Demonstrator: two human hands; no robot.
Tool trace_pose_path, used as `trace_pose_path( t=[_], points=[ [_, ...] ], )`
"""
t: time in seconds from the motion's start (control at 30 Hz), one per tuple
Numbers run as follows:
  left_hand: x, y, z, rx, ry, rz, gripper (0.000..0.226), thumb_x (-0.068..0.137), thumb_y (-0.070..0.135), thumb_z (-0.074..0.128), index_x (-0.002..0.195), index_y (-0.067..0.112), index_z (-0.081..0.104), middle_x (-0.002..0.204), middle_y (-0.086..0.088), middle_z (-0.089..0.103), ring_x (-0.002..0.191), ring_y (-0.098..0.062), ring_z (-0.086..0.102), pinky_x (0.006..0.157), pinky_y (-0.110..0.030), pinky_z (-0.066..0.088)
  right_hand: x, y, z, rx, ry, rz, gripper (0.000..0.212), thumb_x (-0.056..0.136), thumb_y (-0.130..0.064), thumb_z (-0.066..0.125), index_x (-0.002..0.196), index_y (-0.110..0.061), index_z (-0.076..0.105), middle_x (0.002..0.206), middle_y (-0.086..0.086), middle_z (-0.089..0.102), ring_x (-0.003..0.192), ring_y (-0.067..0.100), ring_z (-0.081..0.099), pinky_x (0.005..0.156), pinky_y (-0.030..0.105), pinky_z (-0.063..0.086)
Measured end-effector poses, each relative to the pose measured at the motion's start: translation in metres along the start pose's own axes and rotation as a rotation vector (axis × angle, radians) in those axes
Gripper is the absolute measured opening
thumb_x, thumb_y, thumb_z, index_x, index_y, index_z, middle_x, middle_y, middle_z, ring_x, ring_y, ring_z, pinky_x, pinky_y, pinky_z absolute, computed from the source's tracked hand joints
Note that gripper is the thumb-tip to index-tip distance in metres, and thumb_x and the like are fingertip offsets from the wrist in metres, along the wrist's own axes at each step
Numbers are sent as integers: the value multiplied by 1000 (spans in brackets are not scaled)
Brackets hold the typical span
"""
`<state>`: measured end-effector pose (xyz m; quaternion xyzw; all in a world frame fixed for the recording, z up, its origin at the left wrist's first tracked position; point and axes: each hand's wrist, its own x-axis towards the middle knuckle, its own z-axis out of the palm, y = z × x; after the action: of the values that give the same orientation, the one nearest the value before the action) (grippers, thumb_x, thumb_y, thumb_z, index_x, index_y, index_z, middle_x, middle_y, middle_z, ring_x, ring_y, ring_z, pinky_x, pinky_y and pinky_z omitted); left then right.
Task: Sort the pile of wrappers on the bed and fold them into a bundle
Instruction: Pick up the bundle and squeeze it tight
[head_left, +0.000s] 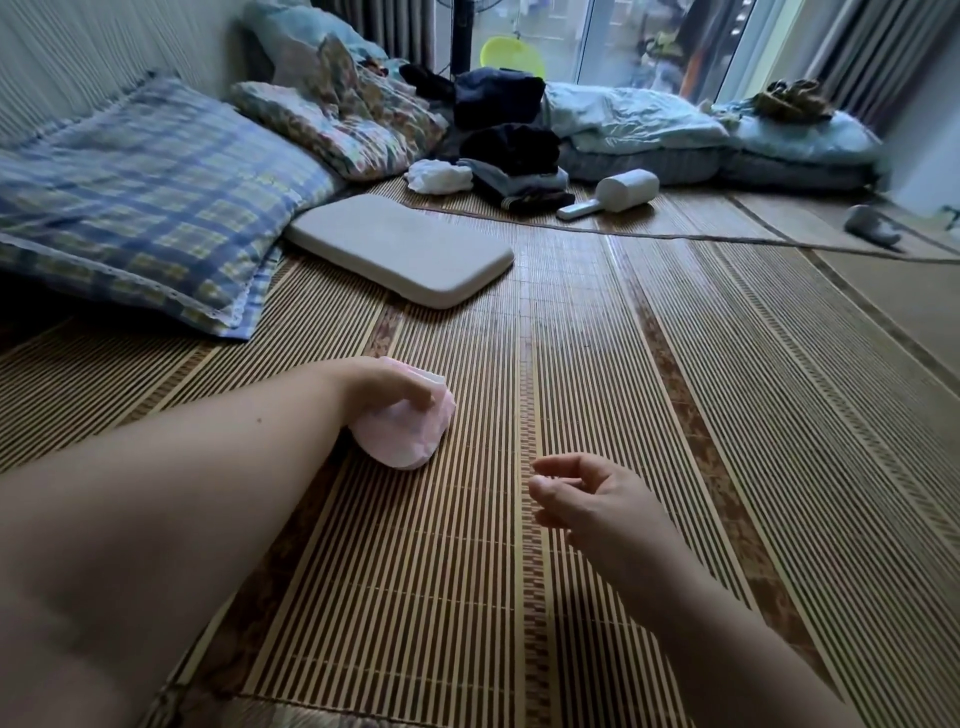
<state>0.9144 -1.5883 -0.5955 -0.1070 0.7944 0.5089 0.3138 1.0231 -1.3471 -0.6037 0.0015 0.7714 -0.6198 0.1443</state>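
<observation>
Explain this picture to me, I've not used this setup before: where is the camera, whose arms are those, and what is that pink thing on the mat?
There is no machine here. The one picture comes from a wide-angle camera worn on a person's head, looking forward and down, so the two bare arms are that person's own. The left hand has its grip curled over a pink bundle, seemingly the wrappers, which rests on the bamboo mat. The right hand hovers beside it, fingers loosely curled, holding nothing. Farther back lie a plaid pillow, a flat grey cushion, a pile of clothes and a white handheld tool.
</observation>
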Motion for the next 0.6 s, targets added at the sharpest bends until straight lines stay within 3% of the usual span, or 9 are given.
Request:
trace_pose_path(
  t=[0.07, 0.17, 0.27, 0.37, 0.5, 0.6],
  points=[
    [6, -3, 0, 64, 55, 81, 9, 80, 16, 65, 73, 15, 70, 74, -4, 70, 72, -17, 68, 59, -27, 53, 0, 0, -1, -7, -2, -2, 23, 84, -24, 65, 107, -19, 65, 95, -3, 70, 80, 6, 67, 54, 8, 46],
    [8, -7, 3, 177, 258, 160, 45, 61, 31, 79, 102, 17, 64, 101, -10, 69, 91, -24, 66, 78, -38, 56, 1, 2, -1, -40, 7, -6, 24, 84, -25, 65, 107, -20, 64, 95, -2, 70, 82, 7, 67, 57, 11, 48],
    [-9, -6, 20, 335, 358, 250, 53, 59, 35, 78, 106, 26, 53, 102, -2, 62, 84, -20, 65, 60, -32, 56, 0, 2, -2, -94, 20, -41, 27, 83, -26, 67, 109, -21, 64, 96, -3, 70, 86, 7, 67, 67, 18, 53],
    [-36, -8, 46, 610, 425, 376, 50, 62, 41, 76, 95, 35, 39, 86, 6, 56, 70, -13, 61, 44, -22, 47, -5, 2, -3, -184, 26, -100, 30, 81, -27, 69, 110, -22, 63, 98, -4, 69, 87, 6, 67, 75, 24, 57],
    [-78, -13, 84, 927, 382, 594, 54, 62, 44, 75, 91, 41, 29, 75, 17, 50, 62, 0, 52, 44, -13, 37, -15, 0, -8, -364, 23, -182, 44, 76, -32, 73, 117, -26, 58, 105, -8, 65, 90, 4, 64, 77, 26, 57],
    [-96, -18, 105, 1050, 360, 707, 50, 66, 45, 71, 101, 33, 36, 83, 16, 51, 64, 3, 48, 48, -13, 35, -25, -2, -15, -360, -91, -177, 76, 65, -32, 80, 131, -36, 43, 124, -10, 54, 103, 4, 56, 80, 29, 57]
  ],
)
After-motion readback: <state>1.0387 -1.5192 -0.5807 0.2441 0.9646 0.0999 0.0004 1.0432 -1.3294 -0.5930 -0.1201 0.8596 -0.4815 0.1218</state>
